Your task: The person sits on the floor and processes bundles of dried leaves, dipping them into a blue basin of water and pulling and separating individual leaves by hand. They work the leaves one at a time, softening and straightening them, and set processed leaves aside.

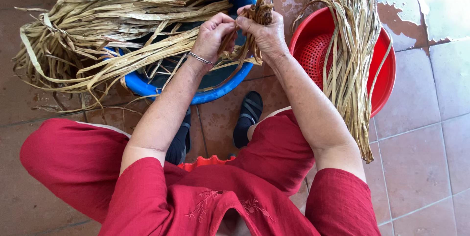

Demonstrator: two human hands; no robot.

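A: Centre of view, a small bunch of dried leaf strips (254, 18), tan and curled, pinched between both hands above the near rim of the blue basin (147, 86).

B: Grip?

A: Left hand (213, 35) closed, fingers curled around the lower part of the bunch, thumb side up. A metal bracelet (200, 59) sits on that wrist. Right hand (267, 33) also closed, fingers wrapped over the upper end of the same bunch. The two hands touch, knuckles nearly together.

B: And under them?

A: Strips trail from the bunch down into the basin. A big heap of dried strips (122, 15) lies across the basin's far and left rims and spills onto the floor (426, 167) at left.

B: Right side?

A: Red colander basin (387, 77), just beside the blue one, not touching as far as I can tell. A long bundle of narrower strips (350, 55) lies across it from the far rim over the near rim, its end reaching the floor by the right elbow.

B: Floor?

A: Reddish tiles, wet patch at the far right corner. Person seated, red clothing, feet in dark sandals (249, 116) just near the blue basin's near edge. A red scalloped edge (205, 161) shows between the knees; what it belongs to I cannot tell.
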